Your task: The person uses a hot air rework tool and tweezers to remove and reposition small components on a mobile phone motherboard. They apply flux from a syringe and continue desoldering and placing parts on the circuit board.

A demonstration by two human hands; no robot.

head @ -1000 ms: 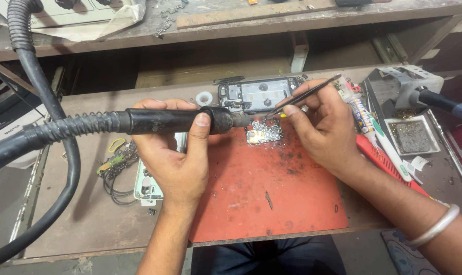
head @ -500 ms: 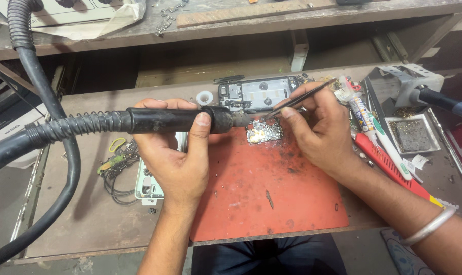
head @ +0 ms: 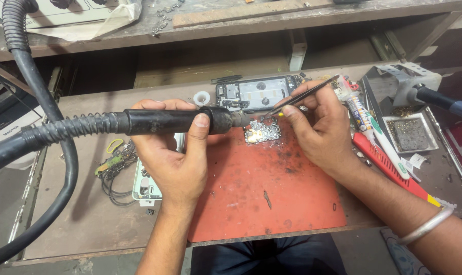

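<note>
The left hand (head: 172, 158) is wrapping closed around the black hot-air wand (head: 175, 121), thumb pressing on top. From that grip a thick ribbed black hose (head: 42, 137) is running off to the left and looping upward, while the wand's metal nozzle is pointing right, its tip hanging just above the small circuit board (head: 262, 132).

The board is lying on the worn red work mat (head: 266, 198), just beyond the nozzle and directly under the right hand's fingertips. It is looking silvery and irregular in outline, crowded with shiny metal shields and tiny parts.

The right hand (head: 315, 130) is pinching thin dark tweezers (head: 299, 97) shut between thumb and fingers; their tips are reaching down to the board's upper edge, though whether they are touching it cannot be told.

Behind both grips an opened phone frame (head: 256, 93) is lying flat.
</note>
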